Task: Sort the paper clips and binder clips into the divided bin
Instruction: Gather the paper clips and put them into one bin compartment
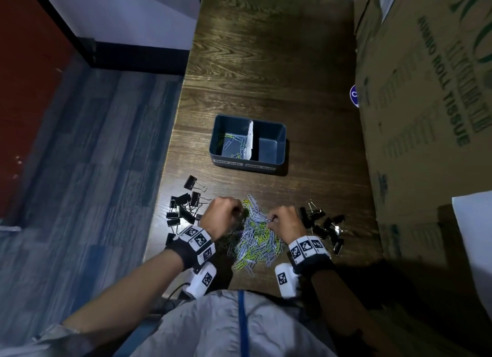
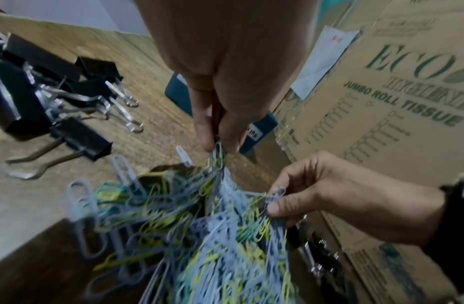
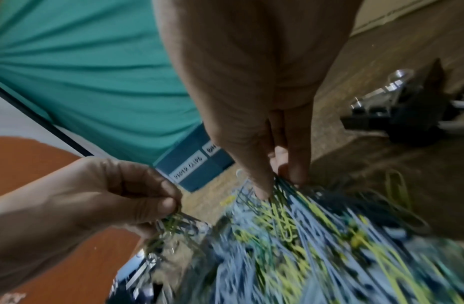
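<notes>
While both hands work at the near edge of the table (image 1: 266,64), the divided bin (image 1: 281,146) sits farther in toward the middle, straight ahead of them, its long side running left to right and its white divider splitting it into a left and a right compartment. Only the left compartment holds anything: a few paper clips. Between bin and body lies the heap of paper clips (image 1: 255,239), with black binder clips (image 1: 183,207) scattered toward the left edge and more on the right. Both hands are about equally near the bin, so either could carry forward; I judge the left compartment the target. The left hand (image 1: 222,214) has its fingers curled, pinching a small tangle of clips at the heap's far left. The right hand (image 1: 285,223) pinches clips at the heap's far right.
</notes>
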A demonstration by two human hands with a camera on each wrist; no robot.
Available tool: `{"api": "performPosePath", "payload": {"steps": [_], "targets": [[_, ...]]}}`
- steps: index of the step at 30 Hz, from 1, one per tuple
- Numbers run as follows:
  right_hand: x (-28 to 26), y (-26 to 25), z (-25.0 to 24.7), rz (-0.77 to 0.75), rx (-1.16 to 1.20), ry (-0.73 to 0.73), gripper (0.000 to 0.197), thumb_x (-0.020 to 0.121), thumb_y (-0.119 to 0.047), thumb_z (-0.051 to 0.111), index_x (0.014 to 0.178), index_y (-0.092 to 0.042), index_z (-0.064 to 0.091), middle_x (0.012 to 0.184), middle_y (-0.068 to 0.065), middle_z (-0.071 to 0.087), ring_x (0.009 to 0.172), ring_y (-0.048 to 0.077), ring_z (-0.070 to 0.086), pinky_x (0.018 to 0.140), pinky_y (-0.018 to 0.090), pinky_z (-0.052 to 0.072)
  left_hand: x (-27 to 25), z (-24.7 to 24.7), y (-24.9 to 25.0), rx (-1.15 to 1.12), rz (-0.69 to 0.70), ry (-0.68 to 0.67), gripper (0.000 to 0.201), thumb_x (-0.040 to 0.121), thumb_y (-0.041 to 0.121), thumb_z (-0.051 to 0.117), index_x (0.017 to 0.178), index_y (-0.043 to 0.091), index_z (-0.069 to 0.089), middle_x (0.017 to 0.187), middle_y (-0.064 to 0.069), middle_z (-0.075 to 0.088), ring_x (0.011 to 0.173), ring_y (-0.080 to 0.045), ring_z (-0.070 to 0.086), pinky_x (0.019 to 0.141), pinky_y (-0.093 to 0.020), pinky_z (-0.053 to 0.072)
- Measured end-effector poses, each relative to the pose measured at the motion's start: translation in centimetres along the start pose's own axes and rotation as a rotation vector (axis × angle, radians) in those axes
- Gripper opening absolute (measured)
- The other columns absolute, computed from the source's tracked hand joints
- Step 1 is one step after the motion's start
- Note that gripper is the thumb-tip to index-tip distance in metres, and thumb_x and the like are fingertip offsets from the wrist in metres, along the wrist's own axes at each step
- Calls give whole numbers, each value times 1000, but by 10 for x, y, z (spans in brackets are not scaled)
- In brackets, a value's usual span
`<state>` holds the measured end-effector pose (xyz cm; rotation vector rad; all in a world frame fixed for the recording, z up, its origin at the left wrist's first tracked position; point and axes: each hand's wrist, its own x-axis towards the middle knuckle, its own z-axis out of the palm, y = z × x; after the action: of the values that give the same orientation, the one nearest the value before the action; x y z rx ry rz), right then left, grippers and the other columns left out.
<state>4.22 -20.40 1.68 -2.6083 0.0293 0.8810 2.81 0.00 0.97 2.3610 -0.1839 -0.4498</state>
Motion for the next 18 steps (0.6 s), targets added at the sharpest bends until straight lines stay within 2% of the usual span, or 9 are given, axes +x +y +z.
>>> {"api": "performPosePath", "payload": {"steps": [4, 8, 10, 13, 16, 18], "targets": [[1, 2, -16, -52, 34, 58, 12, 87, -5, 73, 93, -14, 79, 92, 3, 76, 80, 15, 69, 77, 27, 57, 8, -33, 14, -57, 38, 85, 11, 87, 6, 67, 89, 15, 73, 88, 1, 72, 72, -3, 66, 66, -18, 55], [2, 1, -30, -111, 63, 112, 19, 85, 1, 72, 88, -16, 80, 90, 3, 77, 77, 14, 70, 79, 33, 60, 24, -78, 31, -51, 70, 175, 6, 85, 13, 70, 91, 12, 73, 88, 5, 72, 74, 11, 59, 66, -2, 45], [0, -5, -38, -149, 72, 116, 16, 83, 0, 75, 87, -15, 80, 89, 2, 77, 75, 11, 69, 80, 28, 59, 35, -104, 39, -59, 66, 232, 8, 84, 16, 71, 91, 13, 73, 86, 7, 70, 74, 13, 58, 64, -2, 45], [-3, -14, -52, -209, 133, 128, 12, 80, 0, 78, 86, -11, 80, 85, 3, 77, 72, 9, 68, 77, 24, 58, 59, -138, 47, -104, 81, 308, 8, 81, 17, 75, 88, 15, 74, 83, 7, 72, 73, 4, 63, 64, -10, 51], [-9, -28, -68, -233, 181, 141, 8, 78, -7, 82, 84, -11, 79, 82, -1, 76, 69, 4, 67, 71, 17, 55, 87, -159, 46, -78, 90, 382, 13, 80, 18, 75, 93, 14, 74, 84, 9, 69, 73, 8, 61, 64, -5, 46], [-10, -40, -82, -248, 215, 147, 7, 77, -11, 83, 82, -12, 78, 78, -3, 75, 69, 2, 66, 67, 16, 55, 105, -162, 42, -44, 71, 417, 14, 81, 17, 75, 94, 12, 74, 84, 9, 68, 72, 12, 57, 62, -1, 43]]}}
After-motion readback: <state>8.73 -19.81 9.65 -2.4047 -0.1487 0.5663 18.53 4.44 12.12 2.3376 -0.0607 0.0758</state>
